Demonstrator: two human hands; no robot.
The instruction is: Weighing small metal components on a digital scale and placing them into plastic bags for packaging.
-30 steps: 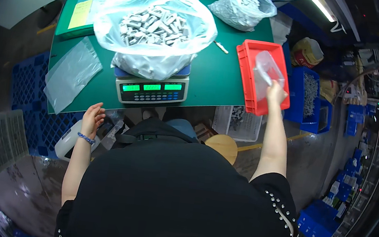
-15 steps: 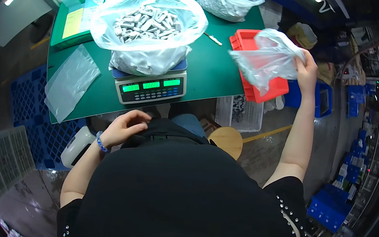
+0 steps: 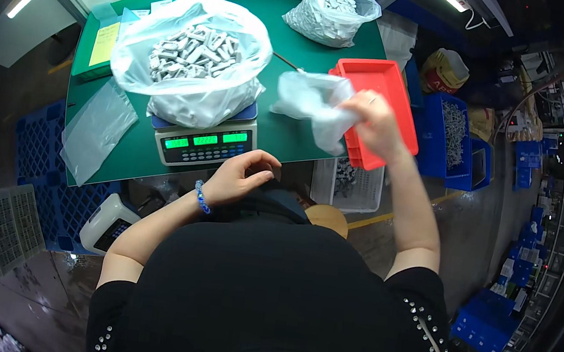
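My right hand (image 3: 376, 124) is closed on the edge of a clear plastic bag (image 3: 312, 102), which hangs crumpled and slightly blurred over the green table's right part, beside a red plastic tray (image 3: 385, 83). My left hand (image 3: 243, 177) hovers at the table's front edge by the scale's right corner. Its fingers are loosely curled, the thumb apart, and nothing shows in them. A digital weighing scale (image 3: 204, 147) with green lit displays carries a big open plastic bag (image 3: 186, 94), filled with small grey-white parts (image 3: 194, 56).
Another bag of grey parts (image 3: 333, 15) stands at the table's back right. A flat clear bag (image 3: 99, 131) lies front left, near a green tray (image 3: 85, 46) with papers. Below are a white crate (image 3: 367, 197) and a round stool (image 3: 327, 218); blue bins (image 3: 442, 136) stand right.
My right hand has carried the plastic bag leftward from over the red tray, uncovering most of it. My left hand has moved right and up toward the scale's corner. The view has shifted slightly.
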